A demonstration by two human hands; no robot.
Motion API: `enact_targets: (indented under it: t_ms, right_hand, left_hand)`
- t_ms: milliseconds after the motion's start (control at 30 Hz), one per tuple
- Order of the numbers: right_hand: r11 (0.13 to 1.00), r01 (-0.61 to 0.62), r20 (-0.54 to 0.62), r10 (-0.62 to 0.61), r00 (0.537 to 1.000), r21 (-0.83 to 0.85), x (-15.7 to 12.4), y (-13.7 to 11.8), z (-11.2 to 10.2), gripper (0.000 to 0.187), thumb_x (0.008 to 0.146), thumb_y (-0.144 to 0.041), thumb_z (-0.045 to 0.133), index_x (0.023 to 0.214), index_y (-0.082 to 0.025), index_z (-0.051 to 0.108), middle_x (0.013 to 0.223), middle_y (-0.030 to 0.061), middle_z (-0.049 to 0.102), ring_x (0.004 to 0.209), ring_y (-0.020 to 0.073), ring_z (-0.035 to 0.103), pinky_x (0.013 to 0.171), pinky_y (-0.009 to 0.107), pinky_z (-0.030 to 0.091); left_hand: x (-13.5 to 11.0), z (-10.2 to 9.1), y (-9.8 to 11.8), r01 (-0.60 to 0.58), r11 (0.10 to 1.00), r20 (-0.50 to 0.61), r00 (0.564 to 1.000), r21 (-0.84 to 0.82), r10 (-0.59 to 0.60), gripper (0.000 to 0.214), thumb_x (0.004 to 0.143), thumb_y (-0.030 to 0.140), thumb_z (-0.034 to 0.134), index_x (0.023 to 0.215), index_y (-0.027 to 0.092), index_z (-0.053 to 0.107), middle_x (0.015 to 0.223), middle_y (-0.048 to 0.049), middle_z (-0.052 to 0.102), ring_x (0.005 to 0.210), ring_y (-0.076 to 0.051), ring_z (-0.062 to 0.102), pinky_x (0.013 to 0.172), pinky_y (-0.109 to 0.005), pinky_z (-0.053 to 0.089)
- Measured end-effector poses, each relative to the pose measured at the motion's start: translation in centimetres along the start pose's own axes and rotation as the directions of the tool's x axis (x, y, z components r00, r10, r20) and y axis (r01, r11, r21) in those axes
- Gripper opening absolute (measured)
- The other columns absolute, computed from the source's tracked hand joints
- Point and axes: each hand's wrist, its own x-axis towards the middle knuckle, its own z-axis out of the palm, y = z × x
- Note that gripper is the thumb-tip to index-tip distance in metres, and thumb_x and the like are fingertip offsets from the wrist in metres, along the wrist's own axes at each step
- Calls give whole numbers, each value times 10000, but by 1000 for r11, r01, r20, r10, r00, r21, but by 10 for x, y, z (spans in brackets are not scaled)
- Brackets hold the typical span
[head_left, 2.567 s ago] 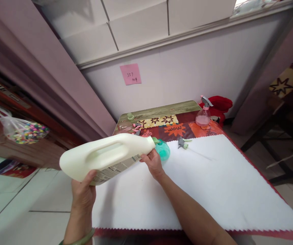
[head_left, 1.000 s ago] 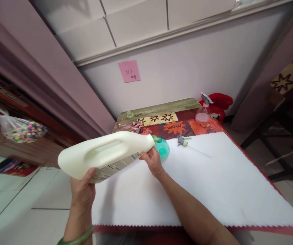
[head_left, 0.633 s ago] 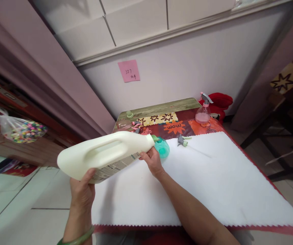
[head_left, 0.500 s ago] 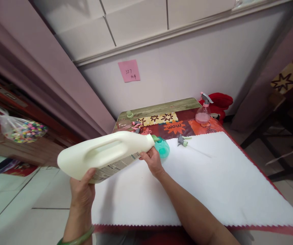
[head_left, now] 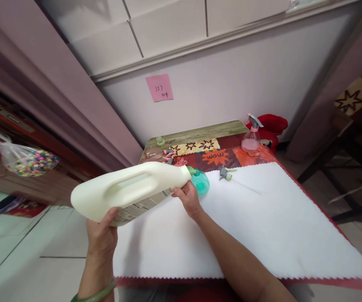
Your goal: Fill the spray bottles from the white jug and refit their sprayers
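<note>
A large cream jug (head_left: 143, 176) with a moulded handle lies tilted nearly level in the air, its green spout toward the right. My left hand (head_left: 103, 233) supports its base end from below, thumb on the label side. Under the neck, my right hand (head_left: 187, 199) is closed on the jug, the fingers partly hidden. The spout meets the mouth of a teal spray bottle (head_left: 201, 183), which stands on the white sheet with its top off. To the right of that bottle, a grey spray head (head_left: 225, 173) with a pale green collar and thin tube lies on the sheet.
A pink spray bottle (head_left: 250, 140) stands at the table's back right. Another pink spray bottle (head_left: 156, 154) lies on its side at the back left, near a green cap (head_left: 160, 141). A bag of colourful beads (head_left: 32, 161) hangs at left. White sheet (head_left: 263, 235) covers the front.
</note>
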Motion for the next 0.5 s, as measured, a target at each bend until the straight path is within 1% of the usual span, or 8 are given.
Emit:
enact_targets:
  t_ms: [67, 233, 367, 500]
  right_hand:
    - [1000, 3, -2, -3, 1000, 0, 0, 0, 0, 594, 734, -515, 892, 1176, -199, 651, 1043, 74, 779, 863, 211, 719, 688, 329, 641]
    - [1000, 10, -8, -10, 1000, -15, 1, 1, 0, 571, 736, -541, 888, 1129, -198, 655, 966, 54, 768, 811, 202, 711, 674, 333, 646]
    - [1000, 8, -12, -8, 1000, -12, 0, 0, 0, 588, 731, -547, 893, 1140, -198, 656, 984, 63, 776, 823, 207, 716, 680, 340, 654]
    - [1000, 4, -14, -5, 1000, -20, 0, -1, 0, 589, 728, -551, 895, 1133, -194, 661, 987, 65, 778, 813, 208, 716, 678, 346, 658]
  left_hand:
    - [0, 0, 0, 32, 997, 0, 999, -63, -32, 634, 653, 412, 941, 1230, 220, 763, 1378, -103, 743, 1365, -391, 634, 1213, -571, 473]
    - [0, 0, 0, 55, 996, -31, 998, -66, -57, 655, 619, 403, 957, 1216, 214, 763, 1382, -98, 740, 1390, -395, 612, 1257, -586, 406]
    - [-1, 1, 3, 64, 997, -41, 997, -46, -66, 633, 635, 403, 941, 1215, 223, 762, 1382, -95, 740, 1387, -388, 616, 1255, -571, 414]
    - [-2, 2, 5, 58, 998, -35, 998, -26, -59, 664, 627, 428, 939, 1235, 230, 759, 1373, -95, 745, 1391, -391, 613, 1246, -560, 431]
